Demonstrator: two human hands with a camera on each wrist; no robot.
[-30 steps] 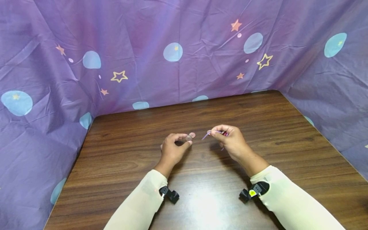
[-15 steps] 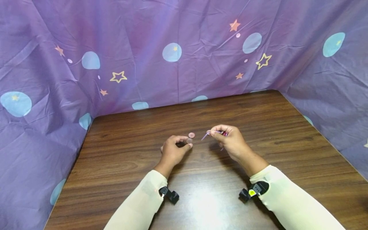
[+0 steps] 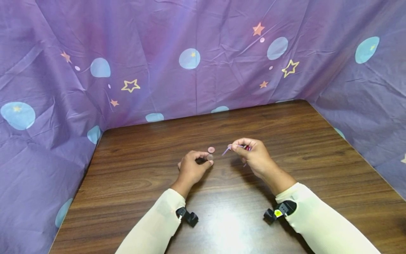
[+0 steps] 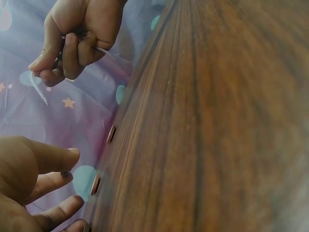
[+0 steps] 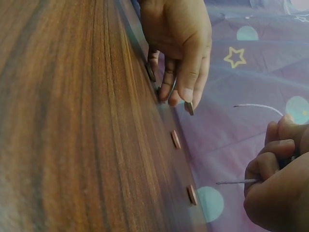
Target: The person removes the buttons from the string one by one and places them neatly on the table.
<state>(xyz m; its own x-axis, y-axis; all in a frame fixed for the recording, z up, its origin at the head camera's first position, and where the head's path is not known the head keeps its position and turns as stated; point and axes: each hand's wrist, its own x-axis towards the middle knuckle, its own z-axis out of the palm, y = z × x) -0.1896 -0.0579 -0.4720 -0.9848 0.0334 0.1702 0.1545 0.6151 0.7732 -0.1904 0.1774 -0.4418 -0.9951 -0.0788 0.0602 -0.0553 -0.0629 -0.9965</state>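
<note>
My left hand pinches a small round button between thumb and fingertips, a little above the table; its edge shows at the thumb tip in the right wrist view. Just beyond it a pink button with holes lies flat on the wood. My right hand grips a thin purple cord, one end sticking out past thumb and forefinger toward the left. Another cord end pokes out below the curled fingers. Small dark and red pieces show partly hidden inside that hand.
Another pink button lies beside the right fingertips. Under the left hand, the right wrist view shows a further dark button on the table. The brown wooden table is bordered by a purple patterned curtain.
My left hand has drawn slightly toward me with its button, which now stands apart from the pink button it overlapped. My right hand stays almost still with the cord.
</note>
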